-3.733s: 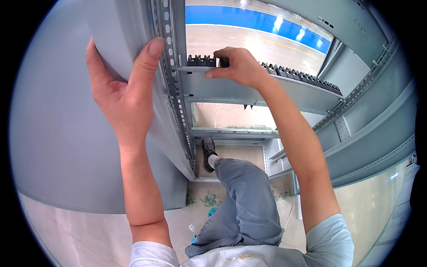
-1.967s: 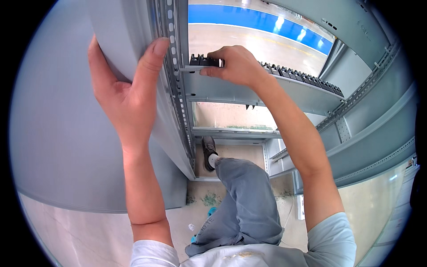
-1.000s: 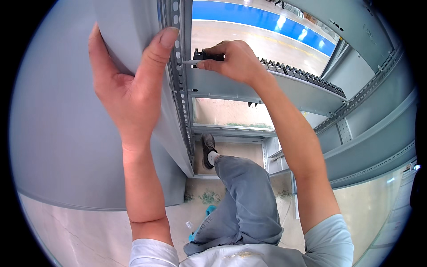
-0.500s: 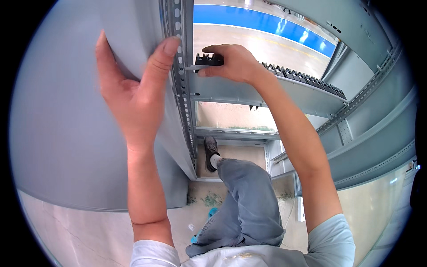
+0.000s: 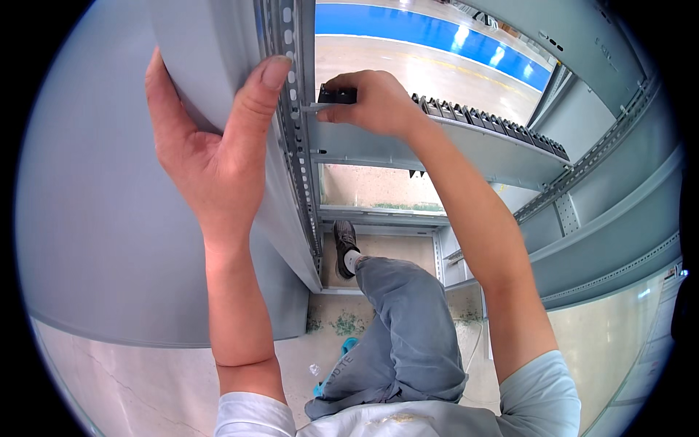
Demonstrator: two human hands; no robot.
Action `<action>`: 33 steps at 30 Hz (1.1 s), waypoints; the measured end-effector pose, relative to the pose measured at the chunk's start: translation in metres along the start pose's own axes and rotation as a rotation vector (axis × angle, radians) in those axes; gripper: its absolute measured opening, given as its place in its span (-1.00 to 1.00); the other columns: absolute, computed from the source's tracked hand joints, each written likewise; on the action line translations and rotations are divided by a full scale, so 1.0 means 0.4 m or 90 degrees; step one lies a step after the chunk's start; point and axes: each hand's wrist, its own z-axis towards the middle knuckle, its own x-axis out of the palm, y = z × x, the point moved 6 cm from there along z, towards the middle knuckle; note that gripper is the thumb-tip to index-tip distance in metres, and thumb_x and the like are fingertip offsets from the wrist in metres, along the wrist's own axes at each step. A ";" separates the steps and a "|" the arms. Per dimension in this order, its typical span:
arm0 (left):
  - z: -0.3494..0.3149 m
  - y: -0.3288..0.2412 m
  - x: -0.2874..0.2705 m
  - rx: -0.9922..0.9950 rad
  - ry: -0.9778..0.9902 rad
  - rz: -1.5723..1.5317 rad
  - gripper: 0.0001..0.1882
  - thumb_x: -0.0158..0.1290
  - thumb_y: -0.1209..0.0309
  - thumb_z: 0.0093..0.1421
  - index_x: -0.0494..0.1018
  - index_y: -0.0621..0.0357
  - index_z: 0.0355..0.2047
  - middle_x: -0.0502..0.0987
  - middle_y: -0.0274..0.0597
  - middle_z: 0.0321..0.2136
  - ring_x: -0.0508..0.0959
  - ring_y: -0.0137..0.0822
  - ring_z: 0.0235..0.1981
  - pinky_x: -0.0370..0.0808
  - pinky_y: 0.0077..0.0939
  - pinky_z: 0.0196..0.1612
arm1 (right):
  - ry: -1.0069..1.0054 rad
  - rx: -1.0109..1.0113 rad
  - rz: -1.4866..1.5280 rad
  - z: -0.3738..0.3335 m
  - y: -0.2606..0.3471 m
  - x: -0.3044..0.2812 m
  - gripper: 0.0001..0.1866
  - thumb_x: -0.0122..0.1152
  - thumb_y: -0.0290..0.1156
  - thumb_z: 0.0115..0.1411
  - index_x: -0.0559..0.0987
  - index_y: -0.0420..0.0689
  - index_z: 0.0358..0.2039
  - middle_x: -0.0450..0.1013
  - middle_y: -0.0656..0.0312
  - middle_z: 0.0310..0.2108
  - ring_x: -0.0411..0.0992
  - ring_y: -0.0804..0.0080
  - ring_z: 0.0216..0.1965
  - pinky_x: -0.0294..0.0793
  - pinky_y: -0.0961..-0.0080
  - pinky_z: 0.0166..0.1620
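Observation:
My right hand (image 5: 375, 102) is closed at the left end of a grey metal crossbar (image 5: 437, 146). Its fingers bend over a black notched plastic block (image 5: 338, 95) on top of the bar, while the thumb lies lower, against the bar's edge. Part of the block is covered by the fingers. My left hand (image 5: 211, 153) rests with thumb and index finger spread wide across the corner of a grey cabinet panel (image 5: 196, 51). The thumb tip reaches the perforated metal post (image 5: 293, 109); its other fingers are hidden.
A row of black notched blocks (image 5: 495, 124) runs along the crossbar to the right. Perforated rails (image 5: 564, 182) and grey panels enclose the right side. My foot, in a dark shoe (image 5: 344, 244), stands inside the frame's base. Beyond lies floor with a blue strip (image 5: 408, 25).
My right hand has shifted slightly left along the crossbar, covering more of the end block and uncovering more of the row to its right. The left hand has moved slightly left.

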 end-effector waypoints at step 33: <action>-0.010 0.006 -0.004 -0.045 -0.003 0.000 -0.40 0.34 0.36 0.26 0.35 0.29 0.22 0.54 -0.29 -0.11 0.50 -0.48 -0.18 0.44 -0.60 -0.04 | -0.031 -0.125 -0.058 0.016 0.022 0.018 -0.46 0.36 0.10 0.16 0.72 -0.23 -0.32 0.59 -0.05 -0.46 0.58 -0.02 -0.29 0.55 0.12 -0.16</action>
